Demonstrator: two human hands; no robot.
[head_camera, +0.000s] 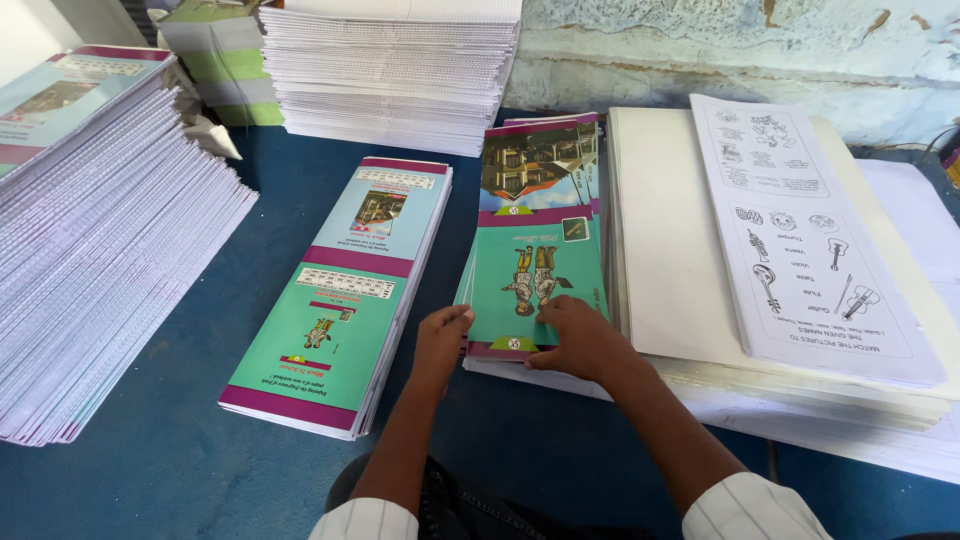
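Note:
A stack of long teal and purple printed cover sheets (535, 230) lies in the middle of the blue table (150, 470). My left hand (440, 335) touches its near left corner, fingers curled at the edge of the sheets. My right hand (580, 335) rests flat on the near end of the top sheet, fingers spread on it. A second pile of assembled booklets with the same teal cover (345, 290) lies just to the left, apart from both hands.
A tall stack of white pages with a covered booklet on top (90, 230) fills the left. Another white stack (390, 75) stands at the back. Right of my hands lie cream sheets (665, 240) under a black-and-white picture worksheet (800, 230). A pale wall runs behind.

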